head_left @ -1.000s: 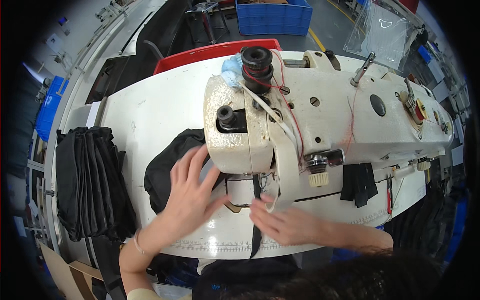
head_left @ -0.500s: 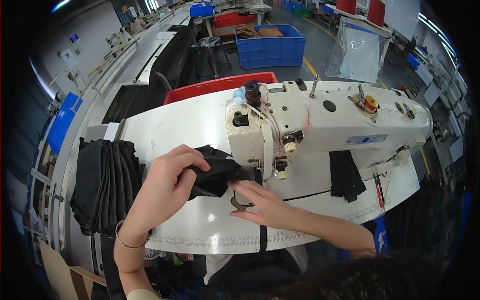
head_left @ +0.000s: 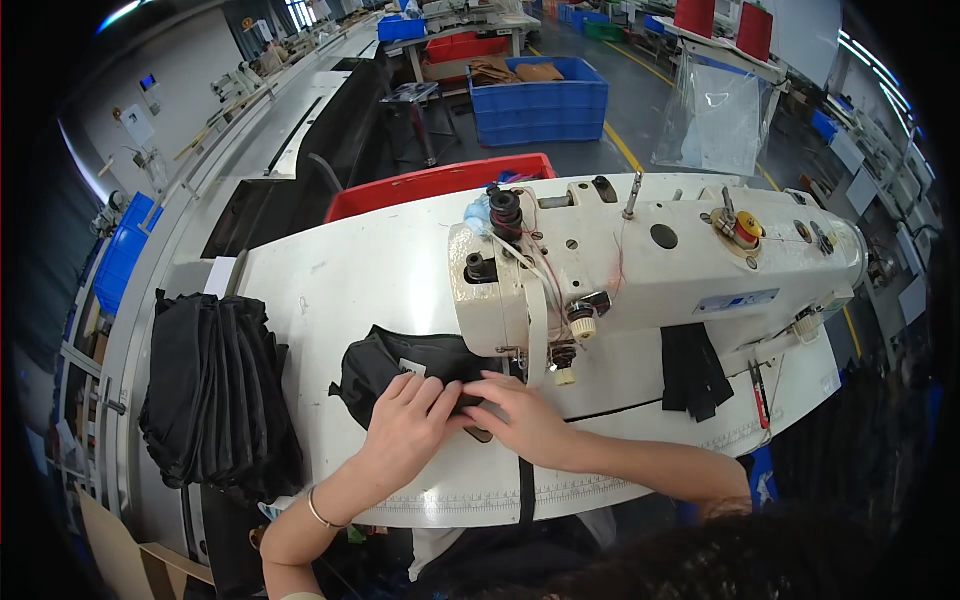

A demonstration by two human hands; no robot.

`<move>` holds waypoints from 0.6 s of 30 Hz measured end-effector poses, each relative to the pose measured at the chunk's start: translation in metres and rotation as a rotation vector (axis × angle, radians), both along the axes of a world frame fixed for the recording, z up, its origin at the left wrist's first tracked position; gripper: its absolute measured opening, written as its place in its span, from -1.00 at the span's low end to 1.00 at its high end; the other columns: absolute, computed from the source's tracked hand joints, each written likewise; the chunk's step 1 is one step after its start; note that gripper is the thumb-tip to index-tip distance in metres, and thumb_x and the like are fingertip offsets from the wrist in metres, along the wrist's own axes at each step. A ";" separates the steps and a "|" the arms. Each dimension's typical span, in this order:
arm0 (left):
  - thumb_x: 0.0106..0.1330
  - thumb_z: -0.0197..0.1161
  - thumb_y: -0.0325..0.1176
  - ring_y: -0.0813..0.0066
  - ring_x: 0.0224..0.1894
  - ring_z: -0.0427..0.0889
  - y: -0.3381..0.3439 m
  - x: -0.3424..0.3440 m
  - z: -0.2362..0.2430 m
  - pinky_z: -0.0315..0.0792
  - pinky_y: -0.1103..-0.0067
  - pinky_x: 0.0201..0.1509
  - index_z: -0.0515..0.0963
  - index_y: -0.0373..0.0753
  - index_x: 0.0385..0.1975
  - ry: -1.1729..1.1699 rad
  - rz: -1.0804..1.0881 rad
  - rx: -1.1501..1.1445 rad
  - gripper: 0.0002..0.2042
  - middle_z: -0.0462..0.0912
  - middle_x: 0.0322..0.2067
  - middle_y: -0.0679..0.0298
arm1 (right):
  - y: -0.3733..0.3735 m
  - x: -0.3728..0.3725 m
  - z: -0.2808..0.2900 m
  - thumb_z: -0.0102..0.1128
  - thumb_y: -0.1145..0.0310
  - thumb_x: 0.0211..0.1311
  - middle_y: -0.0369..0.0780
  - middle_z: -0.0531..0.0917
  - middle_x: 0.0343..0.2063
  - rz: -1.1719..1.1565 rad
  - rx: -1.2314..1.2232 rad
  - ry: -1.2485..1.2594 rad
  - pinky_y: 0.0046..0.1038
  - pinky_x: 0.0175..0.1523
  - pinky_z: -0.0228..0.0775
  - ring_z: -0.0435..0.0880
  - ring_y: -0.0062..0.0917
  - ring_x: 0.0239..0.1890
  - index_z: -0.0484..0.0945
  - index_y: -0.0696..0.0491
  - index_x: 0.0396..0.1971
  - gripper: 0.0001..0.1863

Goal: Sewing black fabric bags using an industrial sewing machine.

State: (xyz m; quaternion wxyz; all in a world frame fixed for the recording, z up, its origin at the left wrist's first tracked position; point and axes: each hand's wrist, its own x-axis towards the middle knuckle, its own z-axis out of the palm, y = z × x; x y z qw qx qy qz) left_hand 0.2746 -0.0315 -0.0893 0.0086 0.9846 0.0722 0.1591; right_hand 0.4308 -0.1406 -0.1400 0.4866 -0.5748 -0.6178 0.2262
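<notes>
A black fabric piece (head_left: 385, 362) with a small white label lies under the needle end of the white sewing machine (head_left: 640, 255). My left hand (head_left: 412, 412) is closed on the fabric's near edge, below the label. Beside it, my right hand (head_left: 515, 415) pinches the same edge close to the presser foot, fingertips almost meeting those of the left. The foot itself is mostly hidden by the machine head and my fingers. A black strap (head_left: 526, 490) hangs over the table's front edge, just below my right hand.
A stack of folded black pieces (head_left: 215, 400) stands at the left. Right of the needle lie black strips (head_left: 692, 370) and red-handled snips (head_left: 760, 395). Behind the table are a red bin (head_left: 440, 185) and a blue crate (head_left: 540, 110). Red thread cones (head_left: 752, 28) stand at the back right.
My left hand has come down and right, from holding up the fabric to gripping its near edge. The fabric now lies flatter, with its label showing. My right hand has shifted slightly.
</notes>
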 end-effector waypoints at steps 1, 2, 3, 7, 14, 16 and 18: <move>0.02 0.27 -0.32 0.30 -0.34 0.46 -0.004 -0.006 -0.007 0.35 0.44 -0.14 0.51 -0.33 -0.26 -0.052 0.027 -0.018 -0.70 0.44 -0.42 0.22 | -0.012 -0.001 0.005 0.19 0.37 0.12 -0.06 0.52 -0.21 -0.003 -0.052 0.025 -0.30 0.00 0.34 0.47 -0.25 -0.12 0.47 0.18 -0.18 -0.71; -0.03 0.24 -0.38 0.31 -0.35 0.45 -0.010 -0.009 -0.012 0.35 0.44 -0.17 0.50 -0.33 -0.26 -0.080 0.059 0.025 -0.70 0.44 -0.40 0.22 | -0.020 -0.002 0.008 0.19 0.35 0.11 -0.02 0.49 -0.18 -0.078 0.009 -0.123 -0.27 0.03 0.30 0.44 -0.19 -0.09 0.46 0.20 -0.17 -0.68; -0.08 0.22 -0.44 0.31 -0.36 0.44 -0.015 -0.009 -0.015 0.35 0.44 -0.19 0.49 -0.34 -0.26 -0.148 0.156 0.037 -0.69 0.45 -0.38 0.22 | -0.023 -0.004 0.011 0.20 0.33 0.10 0.02 0.46 -0.14 -0.162 0.153 -0.266 -0.24 0.06 0.27 0.40 -0.13 -0.07 0.46 0.23 -0.17 -0.65; -0.12 0.17 -0.50 0.27 -0.32 0.45 -0.022 0.017 -0.009 0.36 0.40 -0.24 0.44 -0.39 -0.28 -0.066 -0.071 0.060 -0.68 0.47 -0.33 0.16 | -0.009 -0.016 0.012 0.22 0.21 0.06 0.09 0.37 -0.14 0.216 -0.032 -0.434 -0.15 0.06 0.20 0.33 -0.06 0.04 0.37 0.31 -0.13 -0.49; 0.06 0.09 -0.62 0.09 -0.26 0.40 0.003 0.028 -0.033 0.34 0.39 -0.17 0.28 -0.42 -0.24 -0.192 0.072 -0.557 -0.75 0.36 -0.38 0.07 | -0.064 -0.001 0.001 0.23 0.00 -0.01 0.05 0.26 0.17 0.605 0.055 -0.543 -0.01 0.31 -0.14 0.15 -0.15 0.27 0.28 0.26 0.07 -0.24; -0.03 0.14 -0.63 0.14 -0.29 0.41 0.006 0.026 -0.043 0.36 0.39 -0.24 0.32 -0.44 -0.21 -0.178 0.057 -0.623 -0.68 0.36 -0.38 0.08 | -0.085 0.000 -0.008 0.22 -0.02 -0.02 -0.01 0.22 0.22 0.431 0.021 -1.105 -0.10 0.36 -0.16 0.09 -0.17 0.32 0.26 0.23 0.11 -0.21; -0.08 0.16 -0.63 0.19 -0.29 0.42 0.008 0.031 -0.049 0.38 0.42 -0.29 0.37 -0.44 -0.21 -0.161 0.068 -0.523 -0.65 0.37 -0.37 0.10 | -0.090 0.005 -0.013 0.23 -0.01 -0.03 -0.02 0.24 0.21 0.446 -0.014 -0.923 -0.14 0.36 -0.13 0.11 -0.17 0.31 0.27 0.23 0.11 -0.21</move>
